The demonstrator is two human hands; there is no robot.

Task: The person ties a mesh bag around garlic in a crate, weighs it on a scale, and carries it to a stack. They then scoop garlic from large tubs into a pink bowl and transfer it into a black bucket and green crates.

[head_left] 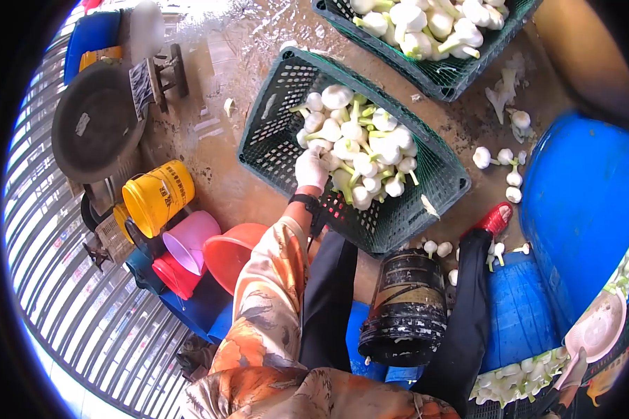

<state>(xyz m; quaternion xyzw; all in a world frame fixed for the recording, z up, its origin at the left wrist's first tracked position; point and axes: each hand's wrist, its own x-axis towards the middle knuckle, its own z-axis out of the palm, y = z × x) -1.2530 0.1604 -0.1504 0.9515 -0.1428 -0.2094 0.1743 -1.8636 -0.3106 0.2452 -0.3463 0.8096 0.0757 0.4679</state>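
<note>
My left hand [311, 171], in a whitish glove with a black band at the wrist, reaches over the near side of a dark green mesh crate [276, 133]. Its fingers are closed at a garlic bulb [320, 145] at the left edge of the pile, though the fingertips are partly hidden. White garlic bulbs [349, 149] with short green stems are heaped in the middle of this crate. My right hand cannot be made out. At the lower right, a pale pink oval dish [597, 325] lies against more garlic.
Another green crate [447, 85] of garlic stands at the top. A black-banded bucket [405, 300] sits between my legs, with blue barrels [580, 188] on the right. Left are a yellow bucket [157, 195], a pink bucket [192, 241] and a red-orange basin [223, 258]. Loose bulbs [482, 158] dot the floor.
</note>
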